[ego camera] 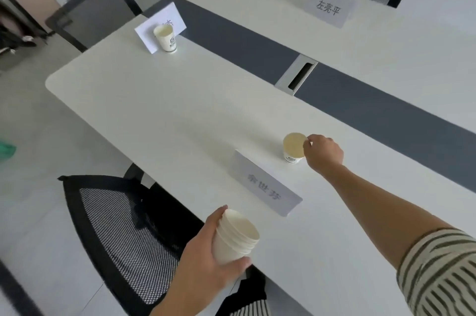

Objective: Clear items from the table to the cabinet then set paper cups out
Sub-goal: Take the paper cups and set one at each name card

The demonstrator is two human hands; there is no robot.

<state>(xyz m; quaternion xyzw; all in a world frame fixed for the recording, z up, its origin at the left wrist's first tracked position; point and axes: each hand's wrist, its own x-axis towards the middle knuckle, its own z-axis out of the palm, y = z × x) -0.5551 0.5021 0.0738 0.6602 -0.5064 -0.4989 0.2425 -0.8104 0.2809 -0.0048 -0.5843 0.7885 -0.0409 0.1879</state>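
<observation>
A: Where's the right hand (323, 154)?
B: Stretched out over the white table (167, 99), fingers curled, pinching the right side of a paper cup (293, 147) at its rim. The paper cup stands upright on the table, mouth up, directly left of the hand.
A: And the left hand (206, 251)?
B: Low at the table's near edge, wrapped round a stack of cups (235, 234), with the thumb on the near side. The stack tilts, mouth toward the table, above a black mesh chair (116, 225).
A: What lies between the two hands?
B: A name card (265, 184), just near-left of the pinched cup and apart from it.
A: Any others set out?
B: A second cup (167, 38) stands upright at the far left end, right in front of a second name card (170, 14); whether they touch, I can't tell. A third card (328, 9) stands across the grey strip.
</observation>
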